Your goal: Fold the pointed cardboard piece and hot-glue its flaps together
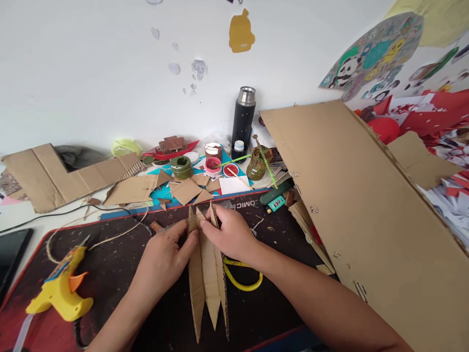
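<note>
Both hands grip the far end of a long cardboard boat shape (210, 276), made of a narrow base with two upright side strips and pointed ends. My left hand (164, 254) pinches the left side strip between thumb and fingers. My right hand (229, 232) is closed on the right strip, its thumb on the inner side near the far tip. The near points of the strips spread apart above the dark mat. Beneath my right forearm shows the yellow handle (245, 283) of a tool, perhaps scissors; the rest of it is hidden.
A yellow glue gun (64, 288) lies at the left on the dark mat (120, 274). Paint jars (181, 167), cardboard scraps (186, 190) and a black flask (244, 117) stand along the wall. A large cardboard sheet (366, 195) leans at the right.
</note>
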Demonstrator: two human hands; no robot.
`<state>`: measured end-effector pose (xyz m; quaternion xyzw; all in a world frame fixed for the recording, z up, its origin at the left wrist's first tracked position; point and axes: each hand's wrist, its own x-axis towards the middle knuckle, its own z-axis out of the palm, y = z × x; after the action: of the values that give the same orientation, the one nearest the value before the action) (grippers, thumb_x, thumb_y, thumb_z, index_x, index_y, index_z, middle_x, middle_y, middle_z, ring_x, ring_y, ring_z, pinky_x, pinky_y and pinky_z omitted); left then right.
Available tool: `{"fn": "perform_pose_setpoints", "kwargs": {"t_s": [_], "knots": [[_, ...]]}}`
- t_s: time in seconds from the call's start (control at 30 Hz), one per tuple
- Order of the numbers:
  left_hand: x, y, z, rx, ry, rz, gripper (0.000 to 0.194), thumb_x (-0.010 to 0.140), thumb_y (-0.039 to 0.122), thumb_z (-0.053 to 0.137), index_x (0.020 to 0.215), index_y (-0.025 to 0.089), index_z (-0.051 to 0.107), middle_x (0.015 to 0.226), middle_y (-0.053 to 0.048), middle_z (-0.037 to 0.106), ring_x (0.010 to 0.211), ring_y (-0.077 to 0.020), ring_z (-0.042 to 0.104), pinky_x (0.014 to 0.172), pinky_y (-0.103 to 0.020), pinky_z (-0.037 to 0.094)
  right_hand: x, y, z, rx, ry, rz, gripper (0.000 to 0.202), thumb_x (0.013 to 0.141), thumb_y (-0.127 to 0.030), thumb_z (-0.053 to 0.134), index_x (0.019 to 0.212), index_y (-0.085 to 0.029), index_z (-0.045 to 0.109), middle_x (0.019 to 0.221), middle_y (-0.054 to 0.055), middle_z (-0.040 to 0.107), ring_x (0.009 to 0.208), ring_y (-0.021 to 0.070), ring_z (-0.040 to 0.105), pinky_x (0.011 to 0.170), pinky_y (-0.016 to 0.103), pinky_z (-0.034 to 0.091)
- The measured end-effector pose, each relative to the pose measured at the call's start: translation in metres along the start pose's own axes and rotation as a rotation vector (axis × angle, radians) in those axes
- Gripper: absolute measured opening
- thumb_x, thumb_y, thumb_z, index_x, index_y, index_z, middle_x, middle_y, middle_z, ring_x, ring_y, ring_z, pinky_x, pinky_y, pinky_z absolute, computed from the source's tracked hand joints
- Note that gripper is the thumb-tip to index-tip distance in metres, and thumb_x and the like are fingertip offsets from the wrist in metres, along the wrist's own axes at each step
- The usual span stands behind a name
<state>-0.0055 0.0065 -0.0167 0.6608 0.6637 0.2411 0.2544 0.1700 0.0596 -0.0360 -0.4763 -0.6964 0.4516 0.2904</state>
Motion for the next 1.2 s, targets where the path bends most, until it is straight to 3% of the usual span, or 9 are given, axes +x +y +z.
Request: {"fn": "perform_pose_setpoints", "kwargs": {"t_s": [0.3, 0.53, 0.73, 0.9, 1.0, 1.2], "knots": [[0.000, -0.004, 0.003, 0.030, -0.033, 0.002, 0.032, 0.096, 0.049, 0.048, 0.077, 0.026, 0.058, 0.064, 0.002, 0.064, 0.054, -0.0174, 0.049, 0.058, -0.029, 0.036, 0.000, 0.000, 0.001, -0.025, -0.010, 0.013, 0.019, 0.093, -0.028, 0.063, 0.081, -0.024, 0.048, 0.075, -0.003, 0.056, 0.071, 0.0176, 0.049, 0.069, 0.030, 0.033], [-0.001, -0.003, 0.002, 0.004, -0.025, -0.014, 0.033, 0.097, 0.050, 0.048, 0.078, 0.025, 0.060, 0.063, 0.003, 0.062, 0.054, -0.0170, 0.048, 0.057, -0.029, 0.038, 0.000, 0.001, -0.001, -0.011, -0.008, -0.003, 0.019, 0.093, -0.029, 0.064, 0.081, -0.024, 0.050, 0.073, -0.003, 0.056, 0.069, 0.0171, 0.049, 0.068, 0.030, 0.033], [-0.001, -0.001, -0.003, -0.116, -0.027, -0.064, 0.039, 0.098, 0.053, 0.050, 0.092, 0.023, 0.073, 0.075, 0.001, 0.073, 0.067, -0.0204, 0.062, 0.061, -0.028, 0.046, 0.000, 0.000, -0.003, 0.064, 0.006, -0.019, 0.019, 0.094, -0.034, 0.062, 0.082, -0.024, 0.050, 0.076, -0.003, 0.058, 0.073, 0.0177, 0.051, 0.070, 0.030, 0.035], [-0.003, -0.007, -0.008, -0.195, -0.114, -0.059, 0.046, 0.098, 0.059, 0.055, 0.113, 0.022, 0.078, 0.101, -0.004, 0.084, 0.092, -0.0275, 0.076, 0.079, -0.031, 0.056, 0.000, -0.001, -0.004, 0.108, 0.009, -0.056, 0.024, 0.094, -0.036, 0.061, 0.079, -0.024, 0.047, 0.075, -0.003, 0.055, 0.072, 0.0172, 0.050, 0.069, 0.030, 0.036], [-0.004, -0.009, -0.011, -0.157, -0.147, -0.061, 0.048, 0.096, 0.060, 0.055, 0.114, 0.022, 0.079, 0.098, -0.003, 0.085, 0.086, -0.0276, 0.077, 0.075, -0.033, 0.057, -0.001, -0.003, -0.005, 0.126, 0.008, -0.079, 0.025, 0.095, -0.036, 0.061, 0.078, -0.024, 0.047, 0.075, -0.003, 0.055, 0.072, 0.0173, 0.051, 0.070, 0.030, 0.037], [-0.004, -0.002, -0.013, -0.054, -0.087, -0.098, 0.044, 0.093, 0.057, 0.052, 0.100, 0.022, 0.079, 0.077, 0.000, 0.080, 0.064, -0.0230, 0.068, 0.061, -0.032, 0.051, -0.001, -0.002, -0.005, 0.121, -0.028, -0.044, 0.023, 0.096, -0.039, 0.062, 0.083, -0.024, 0.052, 0.079, -0.002, 0.061, 0.075, 0.0183, 0.055, 0.072, 0.032, 0.038]]}}
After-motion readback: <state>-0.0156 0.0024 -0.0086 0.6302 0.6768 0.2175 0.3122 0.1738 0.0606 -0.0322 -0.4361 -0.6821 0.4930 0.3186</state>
